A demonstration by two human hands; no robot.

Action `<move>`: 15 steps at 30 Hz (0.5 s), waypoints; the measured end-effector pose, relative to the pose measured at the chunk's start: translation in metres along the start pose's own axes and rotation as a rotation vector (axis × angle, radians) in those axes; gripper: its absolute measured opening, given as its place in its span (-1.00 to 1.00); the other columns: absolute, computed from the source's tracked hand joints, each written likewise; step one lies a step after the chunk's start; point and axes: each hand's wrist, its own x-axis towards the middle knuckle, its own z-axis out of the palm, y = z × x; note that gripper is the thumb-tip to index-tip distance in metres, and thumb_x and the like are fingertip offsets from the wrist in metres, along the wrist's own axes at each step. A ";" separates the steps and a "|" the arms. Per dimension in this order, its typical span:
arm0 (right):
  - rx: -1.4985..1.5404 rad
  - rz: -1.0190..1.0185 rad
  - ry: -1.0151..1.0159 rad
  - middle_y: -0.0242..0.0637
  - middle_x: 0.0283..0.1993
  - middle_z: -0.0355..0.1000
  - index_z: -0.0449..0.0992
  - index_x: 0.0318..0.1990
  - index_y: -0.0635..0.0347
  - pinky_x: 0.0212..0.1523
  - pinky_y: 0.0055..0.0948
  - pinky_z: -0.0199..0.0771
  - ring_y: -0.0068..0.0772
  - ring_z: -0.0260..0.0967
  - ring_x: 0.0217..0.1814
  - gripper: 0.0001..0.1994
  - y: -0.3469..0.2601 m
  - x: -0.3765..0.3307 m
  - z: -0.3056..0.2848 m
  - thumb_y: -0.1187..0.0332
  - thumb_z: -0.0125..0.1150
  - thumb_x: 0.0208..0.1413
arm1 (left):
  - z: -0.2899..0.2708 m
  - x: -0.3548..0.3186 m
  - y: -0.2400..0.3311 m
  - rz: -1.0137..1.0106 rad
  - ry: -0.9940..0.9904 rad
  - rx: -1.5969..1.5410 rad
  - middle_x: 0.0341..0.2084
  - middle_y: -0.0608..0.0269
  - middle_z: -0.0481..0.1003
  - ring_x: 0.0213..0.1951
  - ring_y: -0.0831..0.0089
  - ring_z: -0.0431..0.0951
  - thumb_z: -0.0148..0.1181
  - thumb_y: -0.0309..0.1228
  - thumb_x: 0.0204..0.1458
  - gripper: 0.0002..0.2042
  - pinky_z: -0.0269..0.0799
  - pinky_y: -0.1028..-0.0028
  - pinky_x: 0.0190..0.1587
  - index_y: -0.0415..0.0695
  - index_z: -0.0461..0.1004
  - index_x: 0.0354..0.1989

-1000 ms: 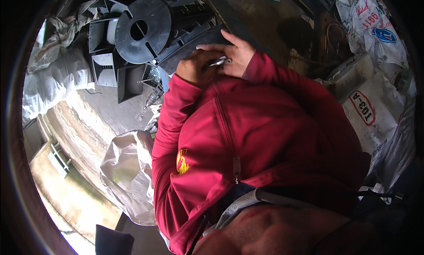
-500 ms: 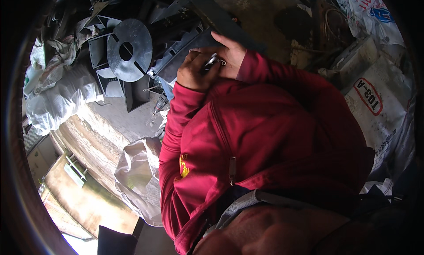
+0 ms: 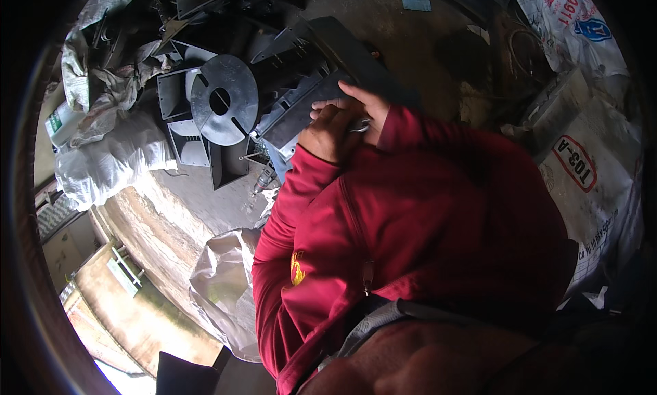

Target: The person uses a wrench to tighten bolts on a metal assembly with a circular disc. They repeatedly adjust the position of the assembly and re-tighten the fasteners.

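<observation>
My left hand (image 3: 327, 134) is closed, its fingers bent over the palm of my right hand (image 3: 373, 111). Between the two, at the left hand's fingers, a small shiny metal piece (image 3: 360, 125) catches the light; its exact kind is too small to make out. The right hand lies palm up under the left, thumb stretched out and apart. Most of its fingers are covered by the left hand, with pale tips showing beyond. Just past the hands lies a dark grey metal housing (image 3: 294, 118) with a long panel.
A round slotted metal disc (image 3: 239, 87) sits on dark box-shaped frames at the left. A power drill (image 3: 263, 179) lies on the floor near my left sleeve. White sacks (image 3: 113, 166) are at the left, a printed sack (image 3: 582, 183) at the right, and a crumpled translucent bag (image 3: 222, 285) nearby.
My left hand has closed further over the right palm, and the small ring-shaped piece seen there before is hidden. The whole view has shifted, so surroundings appear lower and further right.
</observation>
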 end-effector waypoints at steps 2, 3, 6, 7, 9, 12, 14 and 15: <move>-0.068 -0.075 0.019 -0.28 0.05 0.40 0.42 0.05 0.20 0.17 -0.25 0.25 -0.35 0.29 0.13 -0.52 0.001 0.001 -0.004 -0.01 0.03 0.18 | -0.002 0.001 -0.008 -0.023 0.083 -0.085 -0.42 0.13 0.52 -0.43 0.18 0.57 0.32 -0.42 -0.22 -0.74 0.49 0.33 -0.40 -0.04 0.56 -0.27; -0.120 -0.140 0.058 -0.30 0.02 0.41 0.43 0.03 0.19 0.12 -0.28 0.30 -0.38 0.32 0.09 -0.56 0.002 0.002 -0.003 0.03 0.05 0.18 | -0.005 0.003 -0.013 -0.051 0.152 -0.140 -0.43 0.14 0.52 -0.45 0.18 0.57 0.33 -0.40 -0.21 -0.76 0.48 0.33 -0.42 -0.03 0.56 -0.28; -0.376 -0.221 0.127 -0.41 -0.15 0.44 0.47 -0.01 0.15 -0.21 -0.51 0.41 -0.57 0.36 -0.16 -0.66 0.001 -0.002 -0.006 0.16 0.16 0.15 | -0.011 -0.004 -0.037 -0.135 0.290 -0.092 -0.53 0.19 0.50 -0.49 0.29 0.55 0.34 -0.41 -0.14 -0.84 0.44 0.38 -0.45 -0.08 0.56 -0.35; -0.458 -0.198 0.159 -0.43 -0.19 0.44 0.47 -0.02 0.15 -0.27 -0.55 0.38 -0.60 0.34 -0.20 -0.66 0.001 -0.003 -0.008 0.15 0.18 0.14 | -0.013 -0.006 -0.035 -0.176 0.250 -0.116 -0.53 0.20 0.50 -0.49 0.31 0.55 0.34 -0.42 -0.14 -0.84 0.45 0.39 -0.45 -0.09 0.56 -0.35; -0.595 -0.152 0.236 -0.52 -0.36 0.36 0.51 -0.08 0.13 -0.47 -0.69 0.21 -0.75 0.20 -0.37 -0.68 0.000 -0.002 -0.008 0.16 0.25 0.09 | -0.017 -0.007 -0.030 -0.209 0.220 -0.130 -0.51 0.21 0.52 -0.48 0.34 0.56 0.34 -0.44 -0.14 -0.85 0.45 0.41 -0.44 -0.10 0.56 -0.36; -0.534 -0.155 0.169 -0.58 -0.50 0.25 0.52 -0.17 0.12 -0.61 -0.74 0.04 -0.80 0.10 -0.52 -0.73 -0.002 -0.002 -0.009 0.16 0.24 0.10 | -0.015 -0.005 -0.019 -0.182 0.258 -0.112 -0.48 0.22 0.54 -0.46 0.37 0.57 0.32 -0.49 -0.13 -0.87 0.45 0.44 -0.42 -0.11 0.58 -0.36; -0.529 -0.125 0.206 -0.60 -0.56 0.17 0.51 -0.23 0.12 -0.67 -0.74 -0.05 -0.82 0.01 -0.61 -0.76 -0.004 -0.001 -0.008 0.16 0.25 0.10 | -0.014 -0.004 -0.015 -0.174 0.290 -0.112 -0.48 0.24 0.54 -0.47 0.38 0.56 0.32 -0.49 -0.13 -0.86 0.44 0.45 -0.42 -0.10 0.58 -0.35; -0.527 -0.110 0.224 -0.62 -0.59 0.13 0.51 -0.25 0.11 -0.71 -0.74 -0.09 -0.83 -0.03 -0.66 -0.77 -0.005 0.000 -0.008 0.17 0.25 0.10 | -0.012 -0.005 -0.016 -0.164 0.289 -0.115 -0.48 0.23 0.54 -0.47 0.38 0.56 0.32 -0.49 -0.12 -0.87 0.44 0.45 -0.42 -0.09 0.59 -0.35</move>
